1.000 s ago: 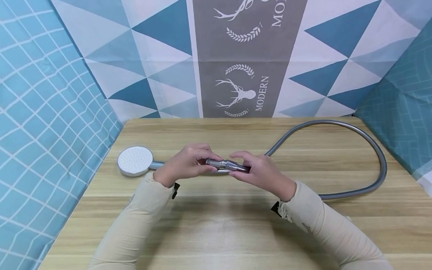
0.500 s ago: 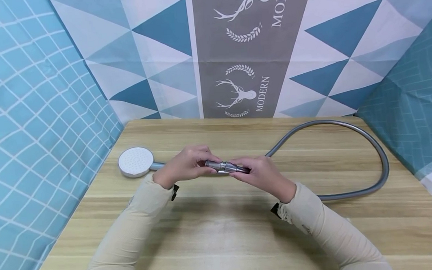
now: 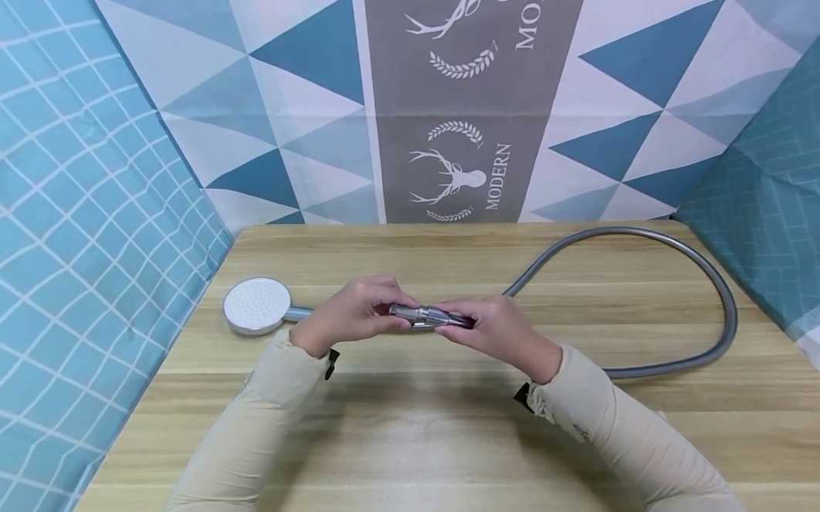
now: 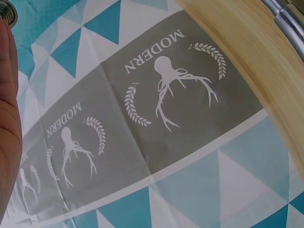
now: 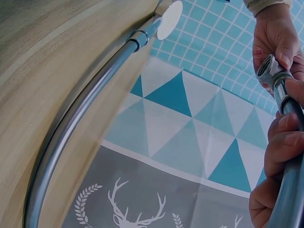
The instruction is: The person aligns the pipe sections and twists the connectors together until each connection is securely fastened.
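Note:
In the head view, both hands hold the loose end of a grey shower hose (image 3: 728, 301) over the middle of the table. The left hand (image 3: 357, 311) pinches the chrome connector nut (image 3: 407, 313) between thumb and fingers. Just to its right, the right hand (image 3: 500, 325) grips the tapered fitting and the hose behind it. The right wrist view looks at the nut's open mouth (image 5: 270, 69), with the right hand's curled fingers (image 5: 280, 152) round the hose. At left, a round white-faced shower head (image 3: 256, 304) lies on the table, its handle partly hidden behind the left hand.
The wooden table (image 3: 420, 456) backs onto a wall covering (image 3: 471, 98) with triangles and deer prints. A blue grid-patterned covering (image 3: 47, 229) stands along the left, and a teal one (image 3: 776, 213) on the right. The hose loops across the table's right side.
The right hand's index finger was raised off the fitting one second ago and has come down onto it. The left hand and the shower head look much the same.

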A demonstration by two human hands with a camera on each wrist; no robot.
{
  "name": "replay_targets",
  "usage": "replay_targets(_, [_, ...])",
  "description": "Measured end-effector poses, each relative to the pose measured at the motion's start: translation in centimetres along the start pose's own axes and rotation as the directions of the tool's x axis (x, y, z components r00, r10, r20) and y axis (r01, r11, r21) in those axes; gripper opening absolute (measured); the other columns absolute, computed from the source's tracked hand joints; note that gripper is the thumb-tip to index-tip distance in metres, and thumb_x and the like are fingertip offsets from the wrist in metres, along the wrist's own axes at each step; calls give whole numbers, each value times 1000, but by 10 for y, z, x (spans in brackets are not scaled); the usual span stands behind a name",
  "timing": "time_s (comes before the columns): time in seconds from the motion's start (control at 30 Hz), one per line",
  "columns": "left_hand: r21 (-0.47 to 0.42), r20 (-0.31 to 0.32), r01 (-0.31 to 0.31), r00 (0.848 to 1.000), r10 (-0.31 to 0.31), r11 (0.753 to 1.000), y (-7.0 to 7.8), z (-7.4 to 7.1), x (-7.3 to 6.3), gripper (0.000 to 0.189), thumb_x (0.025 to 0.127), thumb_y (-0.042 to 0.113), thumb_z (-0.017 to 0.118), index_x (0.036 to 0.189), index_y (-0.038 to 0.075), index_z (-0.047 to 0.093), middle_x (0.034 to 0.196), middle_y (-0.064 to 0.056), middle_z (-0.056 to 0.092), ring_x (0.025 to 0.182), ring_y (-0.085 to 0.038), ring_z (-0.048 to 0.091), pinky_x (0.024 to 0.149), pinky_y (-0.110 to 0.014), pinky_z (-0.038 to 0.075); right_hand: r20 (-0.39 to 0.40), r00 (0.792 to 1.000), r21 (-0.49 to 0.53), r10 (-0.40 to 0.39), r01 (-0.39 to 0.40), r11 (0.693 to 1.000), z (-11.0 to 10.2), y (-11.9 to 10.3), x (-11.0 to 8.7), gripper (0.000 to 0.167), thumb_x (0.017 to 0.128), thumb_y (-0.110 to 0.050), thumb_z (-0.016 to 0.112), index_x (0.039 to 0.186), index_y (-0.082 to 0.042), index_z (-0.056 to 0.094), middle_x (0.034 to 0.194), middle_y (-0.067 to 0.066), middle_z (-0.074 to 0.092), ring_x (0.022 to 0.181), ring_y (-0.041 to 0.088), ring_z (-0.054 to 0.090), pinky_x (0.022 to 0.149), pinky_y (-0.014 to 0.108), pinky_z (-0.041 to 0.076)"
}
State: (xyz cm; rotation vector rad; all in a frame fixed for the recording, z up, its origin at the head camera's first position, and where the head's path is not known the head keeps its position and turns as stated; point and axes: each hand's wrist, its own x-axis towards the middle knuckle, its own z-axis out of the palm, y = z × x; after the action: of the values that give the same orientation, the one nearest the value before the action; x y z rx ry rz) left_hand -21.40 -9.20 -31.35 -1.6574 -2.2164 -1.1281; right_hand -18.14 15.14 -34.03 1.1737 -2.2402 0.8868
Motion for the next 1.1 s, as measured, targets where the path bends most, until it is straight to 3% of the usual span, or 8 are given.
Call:
replay_targets(0.13, [-9, -4, 13, 1000, -13, 1000, 0, 0, -1, 24, 73, -8, 77, 96, -5, 72, 79, -6, 61, 65, -11, 53, 55, -23, 48, 18, 1000, -5, 7, -7, 1000, 0, 1, 1, 31, 76, -10, 80, 103, 1, 72, 77, 7, 70, 50, 3, 46, 46, 17, 40])
replay_targets(0.33, [-4, -26, 19, 999, -19, 1000, 0, 0, -3, 23, 73, -7, 78, 96, -4, 72, 79, -6, 61, 66, -13, 55, 56, -24, 50, 49, 998, 26, 27, -29, 999, 0, 1, 3, 38, 76, -11, 81, 109, 1, 67, 57, -5, 52, 48, -1, 35, 42, 18, 32])
replay_targets(0.6, [-20, -16, 13, 1000, -13, 1000, -1, -1, -1, 25, 72, -8, 78, 96, -5, 71, 79, -6, 61, 66, -13, 55, 57, -24, 50, 43, 999, 41, 18, -20, 999, -2, 0, 3, 26, 78, -7, 78, 103, 0, 72, 83, 8, 70, 51, 3, 44, 46, 18, 38])
replay_targets(1.1, [-42, 0, -24, 1000, 24, 999, -5, 3, 1, 23, 74, -7, 77, 96, -4, 72, 79, -6, 62, 65, -11, 55, 55, -24, 50, 43, 999, 39, 17, -19, 999, -4, 0, -1, 27, 77, -5, 77, 102, 4, 71, 83, 11, 71, 51, 3, 45, 46, 16, 38])
